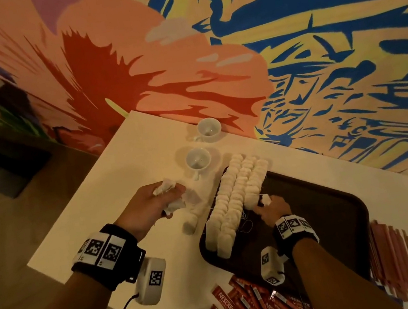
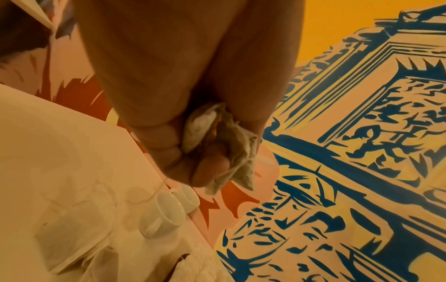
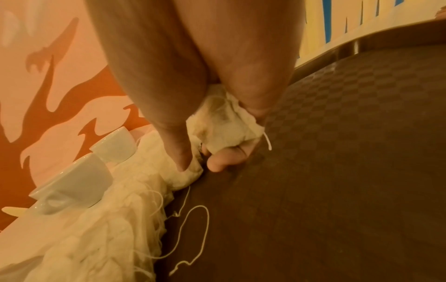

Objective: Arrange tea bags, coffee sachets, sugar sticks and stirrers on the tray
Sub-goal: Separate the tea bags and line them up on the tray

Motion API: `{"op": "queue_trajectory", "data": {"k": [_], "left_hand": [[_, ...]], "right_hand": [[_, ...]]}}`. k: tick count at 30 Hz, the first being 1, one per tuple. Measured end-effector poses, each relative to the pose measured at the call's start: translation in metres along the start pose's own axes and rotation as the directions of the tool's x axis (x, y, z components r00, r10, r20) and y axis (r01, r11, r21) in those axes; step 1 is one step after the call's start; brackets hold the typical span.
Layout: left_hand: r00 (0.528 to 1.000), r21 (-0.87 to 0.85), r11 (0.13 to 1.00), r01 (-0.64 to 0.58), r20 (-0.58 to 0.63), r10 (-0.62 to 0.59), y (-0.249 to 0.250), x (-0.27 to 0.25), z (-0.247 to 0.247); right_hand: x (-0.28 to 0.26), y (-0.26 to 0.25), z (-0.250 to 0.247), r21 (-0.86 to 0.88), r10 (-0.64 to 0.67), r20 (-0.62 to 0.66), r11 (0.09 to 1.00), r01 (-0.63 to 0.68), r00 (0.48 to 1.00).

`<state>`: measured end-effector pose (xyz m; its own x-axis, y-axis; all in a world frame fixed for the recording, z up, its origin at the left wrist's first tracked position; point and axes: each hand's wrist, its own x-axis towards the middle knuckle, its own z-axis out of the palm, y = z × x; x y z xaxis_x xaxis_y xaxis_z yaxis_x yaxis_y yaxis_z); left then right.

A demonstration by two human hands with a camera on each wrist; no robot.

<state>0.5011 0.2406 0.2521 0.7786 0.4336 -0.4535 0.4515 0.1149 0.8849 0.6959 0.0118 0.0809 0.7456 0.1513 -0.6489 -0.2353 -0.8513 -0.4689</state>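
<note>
Head view: your right hand pinches a white paper tea bag against the rows on the dark brown checkered tray while your left hand clutches several more; loose strings, seemingly tangled, could topple standing bags.

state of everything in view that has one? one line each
left hand: grips a bunch of tea bags, off the tray
right hand: holds tea bags at the rows' near end
tea bag rows: lined up along the tray's left edge
tray: mostly bare
cups: upright, empty
coffee sachets: heaped off the tray
stirrers: off the tray
</note>
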Motion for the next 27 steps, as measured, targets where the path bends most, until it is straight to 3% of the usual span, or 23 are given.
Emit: {"op": "queue_trajectory", "data": {"k": [7, 11, 13, 18, 21, 27], "left_hand": [[0.994, 0.008, 1.0, 0.002, -0.106, -0.001, -0.003, -0.008, -0.015], [0.989, 0.176, 0.983, 0.059, -0.14, -0.035, -0.026, 0.0, -0.023], [0.985, 0.33, 0.934, 0.136, -0.142, -0.093, -0.044, 0.01, -0.023], [0.964, 0.576, 0.774, 0.264, -0.136, -0.228, -0.098, 0.041, -0.012], [0.949, 0.679, 0.664, 0.314, -0.2, -0.244, -0.113, 0.052, 0.002], [0.96, 0.821, 0.502, 0.273, -0.196, -0.203, -0.118, 0.067, 0.026]], "right_hand": [[-0.007, -0.004, 0.002, -0.004, -0.046, 0.023, 0.999, 0.046, 0.999], [-0.023, -0.003, -0.008, -0.015, -0.06, -0.019, 0.998, 0.06, 0.998], [-0.032, -0.003, -0.012, -0.046, -0.107, -0.033, 0.993, 0.105, 0.994], [-0.062, -0.006, -0.008, 0.227, -0.146, 0.021, 0.964, 0.137, 0.989], [-0.08, -0.009, -0.003, 0.288, -0.213, 0.087, 0.941, 0.18, 0.973], [-0.11, -0.012, 0.0, 0.288, -0.248, 0.176, 0.938, 0.191, 0.953]]}}
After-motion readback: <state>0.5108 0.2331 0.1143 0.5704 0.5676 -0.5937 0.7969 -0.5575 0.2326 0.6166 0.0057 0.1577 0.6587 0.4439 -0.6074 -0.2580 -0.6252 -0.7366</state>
